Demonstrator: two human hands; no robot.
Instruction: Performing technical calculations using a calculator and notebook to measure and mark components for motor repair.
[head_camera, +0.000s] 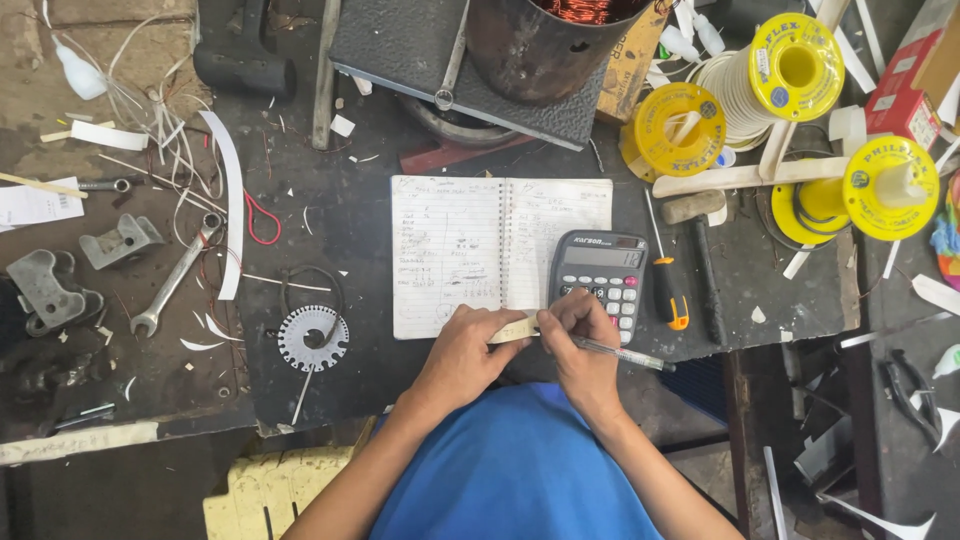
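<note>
Looking down from the head camera, I saw a cluttered dark bench (330, 215). Far to the left of the hands lay a spanner (178, 275), and nearer, just left of the left hand's grip, a round toothed wire gauge (313, 338). The left hand (468, 352) had its fingers closed, pinching a small pale strip (515, 329) flat at the lower edge of an open spiral notebook (455, 250). Touching that strip from the right, the right hand (580, 340) was clamped on a pen (620, 352), its tip at the strip and its barrel trailing off to the right. Directly above the right grip sat a grey calculator (603, 280), overlapping the notebook's right page. Just right of it lay an orange-handled screwdriver (668, 290) and a hammer (703, 260), then yellow wire spools (800, 65) further right.

I judged the strip small enough to slide under pen pressure, smearing the mark. The right knuckles were so close to the calculator that a stroke could press a key. The pen's trailing end might nudge the screwdriver towards the bench edge.
</note>
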